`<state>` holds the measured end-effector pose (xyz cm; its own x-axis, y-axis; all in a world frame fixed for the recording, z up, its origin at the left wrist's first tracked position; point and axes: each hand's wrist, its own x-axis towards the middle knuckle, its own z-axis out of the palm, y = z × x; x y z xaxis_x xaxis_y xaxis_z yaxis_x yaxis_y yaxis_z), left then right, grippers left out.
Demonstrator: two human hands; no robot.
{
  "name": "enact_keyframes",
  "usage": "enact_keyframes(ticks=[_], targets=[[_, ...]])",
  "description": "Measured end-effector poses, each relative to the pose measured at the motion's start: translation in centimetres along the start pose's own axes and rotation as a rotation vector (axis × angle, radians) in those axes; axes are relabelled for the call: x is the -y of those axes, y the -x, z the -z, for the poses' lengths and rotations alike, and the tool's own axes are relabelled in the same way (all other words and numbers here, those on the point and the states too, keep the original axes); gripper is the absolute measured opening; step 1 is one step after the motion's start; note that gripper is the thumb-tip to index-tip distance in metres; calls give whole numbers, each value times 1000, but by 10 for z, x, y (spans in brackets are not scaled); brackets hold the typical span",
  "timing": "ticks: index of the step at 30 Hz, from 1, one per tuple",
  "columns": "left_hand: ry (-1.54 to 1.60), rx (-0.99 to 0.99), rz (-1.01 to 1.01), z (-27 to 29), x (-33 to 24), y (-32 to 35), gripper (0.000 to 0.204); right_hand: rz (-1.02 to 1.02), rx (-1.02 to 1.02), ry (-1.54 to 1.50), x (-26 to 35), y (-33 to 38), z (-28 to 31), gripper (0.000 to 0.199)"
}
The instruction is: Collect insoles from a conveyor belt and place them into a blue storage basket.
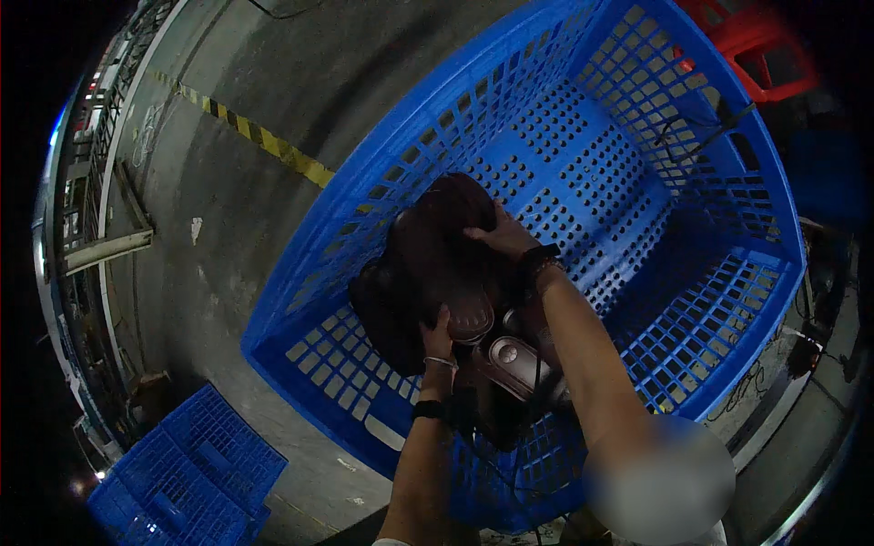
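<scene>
Inside a large blue plastic basket (300, 264), both my hands are on a dark brown shoe sole (432, 241). My left hand (437, 341) grips its near end, the thumb up along the edge. At the far right side my right hand (503, 238) is closed over the rim of the sole, its fingers partly hidden. More brown soles lie piled below and beside it, among them a shinier one (510, 359) with a round mark, between my forearms. How the pieces underneath are stacked is too dark to make out.
The basket has latticed walls and a studded blue floor (583, 164). Another blue crate (191, 464) stands at the lower left. Yellow and black tape (264, 136) crosses the grey ground. A red plastic stool (756, 55) is at the far right, and metal framing (105, 250) runs along the left.
</scene>
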<state>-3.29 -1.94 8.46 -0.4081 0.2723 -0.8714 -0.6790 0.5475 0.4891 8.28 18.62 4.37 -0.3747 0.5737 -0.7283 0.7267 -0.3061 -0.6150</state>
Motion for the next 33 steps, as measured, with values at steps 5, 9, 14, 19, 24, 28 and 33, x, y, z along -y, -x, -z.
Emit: enact_keyframes(ticks=[5,9,14,19,24,28,33], targets=[[-110,242,171,30,-4,12,71,-40,-44,267,9,27,-6,115],[-27,217,220,19,15,19,69,50,5,192,-25,21,-17,112],[42,150,455,13,20,27,66,29,4,312,-10,38,-5,114],[-522,149,269,47,4,39,52,200,-434,282,6,97,4,82],[-479,357,-359,91,-33,122,47,271,-195,-346,-3,208,15,59],[-390,111,-270,60,-119,269,40,309,-142,-599,42,364,99,43],[-572,283,-647,36,-183,396,36,606,-370,-908,127,596,232,32]])
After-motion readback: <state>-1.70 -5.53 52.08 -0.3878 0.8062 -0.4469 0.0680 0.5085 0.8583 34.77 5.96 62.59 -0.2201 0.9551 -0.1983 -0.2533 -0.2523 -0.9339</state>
